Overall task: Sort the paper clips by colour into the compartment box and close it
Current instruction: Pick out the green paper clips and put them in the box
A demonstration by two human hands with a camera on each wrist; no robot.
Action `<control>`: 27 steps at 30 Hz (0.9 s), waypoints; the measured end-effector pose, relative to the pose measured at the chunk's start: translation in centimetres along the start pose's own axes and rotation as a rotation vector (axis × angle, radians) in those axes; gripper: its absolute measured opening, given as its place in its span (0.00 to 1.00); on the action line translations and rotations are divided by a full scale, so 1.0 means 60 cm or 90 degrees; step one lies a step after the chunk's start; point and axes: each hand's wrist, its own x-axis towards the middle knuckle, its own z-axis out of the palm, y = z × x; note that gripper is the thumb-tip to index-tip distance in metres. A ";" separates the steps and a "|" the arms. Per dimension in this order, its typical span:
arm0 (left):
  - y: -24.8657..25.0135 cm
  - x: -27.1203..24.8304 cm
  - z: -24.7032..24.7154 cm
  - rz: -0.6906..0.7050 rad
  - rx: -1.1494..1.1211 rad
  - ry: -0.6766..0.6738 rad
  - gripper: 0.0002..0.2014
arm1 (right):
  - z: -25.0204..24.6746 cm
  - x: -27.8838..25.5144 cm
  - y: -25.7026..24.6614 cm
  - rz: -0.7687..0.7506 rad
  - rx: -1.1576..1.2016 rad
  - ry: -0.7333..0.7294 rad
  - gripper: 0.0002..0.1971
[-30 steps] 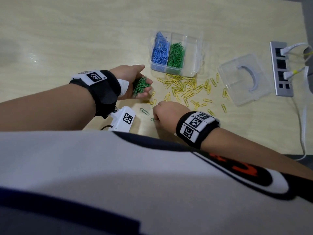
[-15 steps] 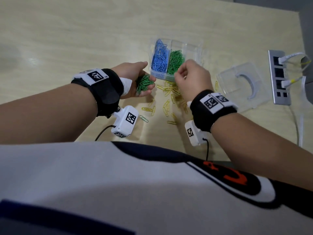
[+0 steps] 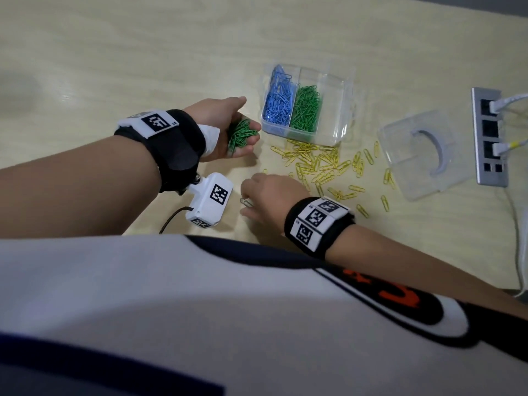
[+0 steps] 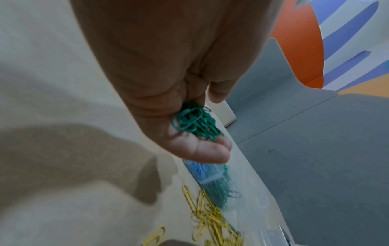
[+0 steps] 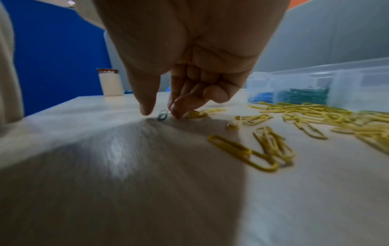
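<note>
My left hand [image 3: 225, 115] is cupped palm-up beside the box and holds a heap of green paper clips [image 3: 241, 135], seen bunched in its curled fingers [image 4: 200, 149]. The clear compartment box [image 3: 347, 90] stands open, with blue clips [image 3: 278, 98] in its left compartment, green clips [image 3: 307, 108] in the middle one and nothing in the right one. My right hand [image 3: 268, 195] is down on the table by a single green clip [image 3: 245, 202]. In the right wrist view its thumb and forefinger stand apart on either side of that clip [image 5: 162, 115]. Yellow clips [image 3: 320, 164] lie scattered in front of the box.
The box's clear lid [image 3: 423, 155] lies to the right of the yellow clips. A grey power strip [image 3: 490, 135] with white cables sits at the right table edge. A white bottle [image 5: 111, 83] stands far off to the left.
My right hand came back from the box's green compartment down to the near table by the single green clip. My left hand stays cupped with its green clips.
</note>
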 end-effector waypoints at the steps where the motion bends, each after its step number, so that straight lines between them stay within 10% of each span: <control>1: 0.003 0.000 0.002 0.002 0.002 -0.003 0.25 | 0.004 0.000 -0.001 -0.019 -0.010 0.011 0.14; 9: 0.029 -0.001 0.032 0.019 0.023 -0.032 0.25 | -0.016 0.004 0.013 0.088 0.032 -0.055 0.06; 17: 0.044 0.005 0.058 0.031 0.036 -0.043 0.24 | -0.108 -0.010 0.128 0.362 0.252 0.324 0.07; 27: 0.037 0.018 0.072 0.032 -0.002 -0.067 0.24 | -0.044 -0.038 0.117 0.277 0.148 0.202 0.18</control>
